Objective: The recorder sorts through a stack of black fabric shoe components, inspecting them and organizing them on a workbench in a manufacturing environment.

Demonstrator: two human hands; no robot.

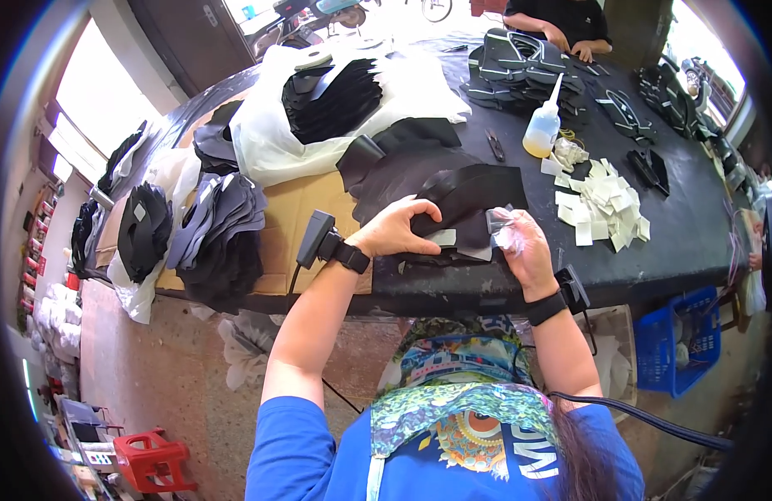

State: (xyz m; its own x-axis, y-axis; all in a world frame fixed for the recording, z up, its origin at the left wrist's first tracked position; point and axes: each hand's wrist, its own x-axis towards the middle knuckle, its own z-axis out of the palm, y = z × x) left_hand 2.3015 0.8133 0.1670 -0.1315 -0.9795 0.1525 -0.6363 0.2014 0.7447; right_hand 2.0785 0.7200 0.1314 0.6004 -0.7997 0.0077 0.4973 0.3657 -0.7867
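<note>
Pressing near the table edge (453, 288), left hand (394, 230) pins black piece (474, 196).

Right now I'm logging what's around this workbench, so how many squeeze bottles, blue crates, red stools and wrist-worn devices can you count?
Squeeze bottle: 1
Blue crate: 1
Red stool: 1
Wrist-worn devices, one by the left hand and one by the right hand: 2
Total: 5

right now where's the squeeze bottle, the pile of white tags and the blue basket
squeeze bottle (542, 134), head view, on its yellowish body below the nozzle
pile of white tags (603, 203), head view, on the middle of the heap on the black table
blue basket (663, 351), head view, on its front wall under the table edge
</note>
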